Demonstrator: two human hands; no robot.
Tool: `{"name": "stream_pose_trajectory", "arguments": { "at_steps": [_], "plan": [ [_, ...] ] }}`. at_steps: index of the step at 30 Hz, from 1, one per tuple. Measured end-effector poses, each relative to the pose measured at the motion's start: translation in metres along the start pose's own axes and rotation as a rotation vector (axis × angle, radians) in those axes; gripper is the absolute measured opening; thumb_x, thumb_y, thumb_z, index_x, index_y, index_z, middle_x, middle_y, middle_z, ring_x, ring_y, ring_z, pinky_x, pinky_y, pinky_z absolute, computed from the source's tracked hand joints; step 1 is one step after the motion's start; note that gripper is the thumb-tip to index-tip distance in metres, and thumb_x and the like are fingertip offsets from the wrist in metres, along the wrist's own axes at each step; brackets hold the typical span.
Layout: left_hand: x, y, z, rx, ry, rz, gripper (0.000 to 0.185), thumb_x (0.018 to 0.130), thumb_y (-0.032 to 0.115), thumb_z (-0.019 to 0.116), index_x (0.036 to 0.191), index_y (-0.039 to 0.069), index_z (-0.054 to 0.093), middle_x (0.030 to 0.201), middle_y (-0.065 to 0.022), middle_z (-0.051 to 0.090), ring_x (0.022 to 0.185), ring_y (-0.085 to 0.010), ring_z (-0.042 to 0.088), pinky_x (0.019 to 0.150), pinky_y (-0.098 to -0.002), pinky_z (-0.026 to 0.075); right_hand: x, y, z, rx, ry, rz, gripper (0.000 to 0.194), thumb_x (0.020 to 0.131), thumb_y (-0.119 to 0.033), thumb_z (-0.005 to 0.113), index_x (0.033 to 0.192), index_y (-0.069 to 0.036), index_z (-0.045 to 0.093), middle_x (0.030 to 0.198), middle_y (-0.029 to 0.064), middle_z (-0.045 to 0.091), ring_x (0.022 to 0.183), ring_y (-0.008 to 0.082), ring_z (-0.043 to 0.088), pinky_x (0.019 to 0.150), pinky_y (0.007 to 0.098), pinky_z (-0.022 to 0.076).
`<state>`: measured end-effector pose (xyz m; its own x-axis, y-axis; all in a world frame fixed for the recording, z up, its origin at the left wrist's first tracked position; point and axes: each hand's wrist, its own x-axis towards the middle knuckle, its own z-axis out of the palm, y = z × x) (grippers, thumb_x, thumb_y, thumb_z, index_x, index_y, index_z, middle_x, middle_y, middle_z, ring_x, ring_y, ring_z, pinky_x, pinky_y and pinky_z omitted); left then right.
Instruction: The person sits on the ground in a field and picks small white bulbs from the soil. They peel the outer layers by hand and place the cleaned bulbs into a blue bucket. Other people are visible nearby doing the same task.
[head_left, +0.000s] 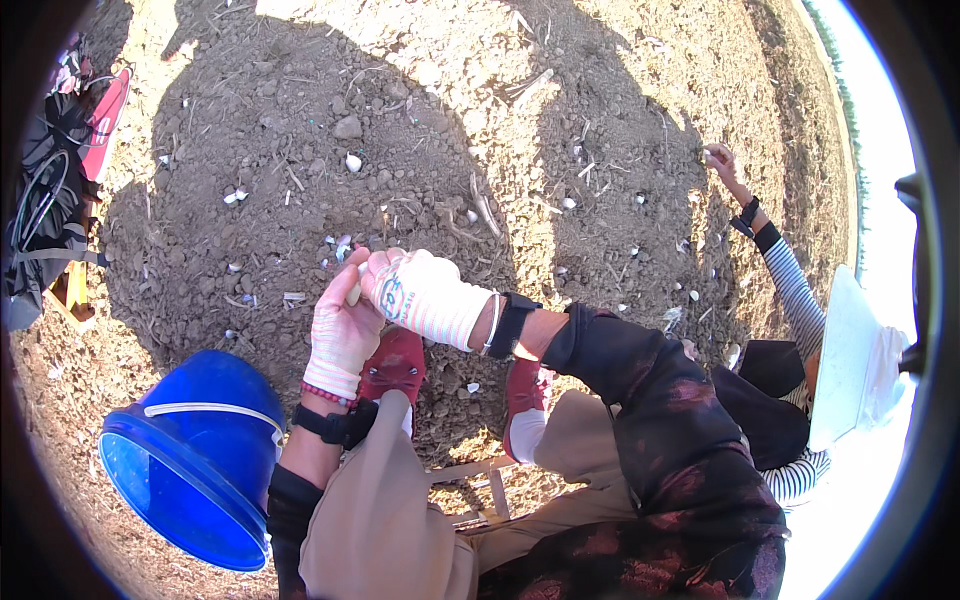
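Observation:
My left hand (341, 330), in a striped knit glove with bare fingertips, holds a pale garlic clove (355, 291) between thumb and fingers. Against it, my right hand (427, 296) in a matching glove has its fingers curled at the same clove; what its palm holds is hidden. Below both hands lies tilled soil, where whitish papery skins (343, 246) are scattered just past the fingertips. Farther out, a larger clove (353, 162) rests on the soil, with a pair of cloves (235, 196) left of it.
A blue bucket (217, 442) lies tipped beside my left forearm. Dark bags (52, 180) are at the far left. At the right a co-worker in a white hat (851, 360) reaches out a hand (724, 166) with a small pale piece. My red shoes (394, 367) are below my hands.

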<state>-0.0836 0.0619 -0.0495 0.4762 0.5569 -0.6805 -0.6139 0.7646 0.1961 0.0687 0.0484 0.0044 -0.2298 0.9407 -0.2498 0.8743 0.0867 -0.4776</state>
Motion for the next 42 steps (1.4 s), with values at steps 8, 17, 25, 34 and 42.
{"name": "stream_pose_trajectory", "arguments": {
  "at_steps": [8, 17, 25, 34, 42],
  "plan": [
    [0.008, -0.001, 0.017, -0.024, -0.078, -0.026, 0.031, 0.101, 0.016, 0.049, 0.127, 0.001, 0.055, 0.119, -0.0184, 0.065, 0.111, -0.034, 0.064, 0.098, -0.0493, 0.054, 0.022, 0.124, -0.054, 0.105, 0.388, 0.052, 0.014, 0.088, -0.016, 0.064, 0.101, -0.01, 0.062, 0.1, 0.0175, 0.059, 0.091, 0.0355, 0.062, 0.074, 0.0442, 0.0522],
    [-0.01, -0.005, 0.021, -0.019, 0.05, -0.039, 0.033, 0.099, 0.018, 0.054, 0.127, 0.001, 0.056, 0.119, -0.0181, 0.064, 0.11, -0.0333, 0.064, 0.097, -0.0473, 0.054, 0.102, 0.244, -0.071, -0.446, 0.466, 0.39, 0.015, 0.091, -0.013, 0.05, 0.094, -0.008, 0.064, 0.095, 0.016, 0.067, 0.09, 0.0343, 0.067, 0.076, 0.0469, 0.053],
    [0.009, 0.005, 0.029, -0.074, 0.046, -0.03, 0.034, 0.101, 0.018, 0.048, 0.129, -0.001, 0.054, 0.123, -0.021, 0.062, 0.116, -0.0369, 0.06, 0.097, -0.0486, 0.054, 0.106, 0.266, -0.066, -0.575, 0.383, 0.175, 0.017, 0.093, -0.015, 0.047, 0.098, -0.014, 0.063, 0.096, 0.0107, 0.064, 0.093, 0.0298, 0.066, 0.077, 0.0418, 0.0543],
    [0.021, 0.0, 0.038, -0.086, -0.019, 0.004, 0.037, 0.1, 0.018, 0.049, 0.132, -0.001, 0.051, 0.123, -0.0215, 0.061, 0.119, -0.0377, 0.058, 0.105, -0.05, 0.048, 0.077, 0.186, -0.082, -0.521, 0.52, -0.016, 0.015, 0.091, -0.017, 0.055, 0.103, -0.011, 0.06, 0.098, 0.0098, 0.061, 0.097, 0.0274, 0.064, 0.081, 0.04, 0.053],
    [0.023, -0.004, 0.021, -0.131, -0.08, 0.034, 0.034, 0.1, 0.016, 0.047, 0.13, 0.002, 0.055, 0.121, -0.014, 0.064, 0.113, -0.0286, 0.061, 0.099, -0.0446, 0.05, 0.003, 0.042, -0.007, 0.093, 0.168, -0.16, 0.018, 0.09, -0.027, 0.057, 0.1, -0.012, 0.058, 0.095, 0.0083, 0.06, 0.089, 0.027, 0.065, 0.068, 0.0411, 0.0556]
  ]
}}
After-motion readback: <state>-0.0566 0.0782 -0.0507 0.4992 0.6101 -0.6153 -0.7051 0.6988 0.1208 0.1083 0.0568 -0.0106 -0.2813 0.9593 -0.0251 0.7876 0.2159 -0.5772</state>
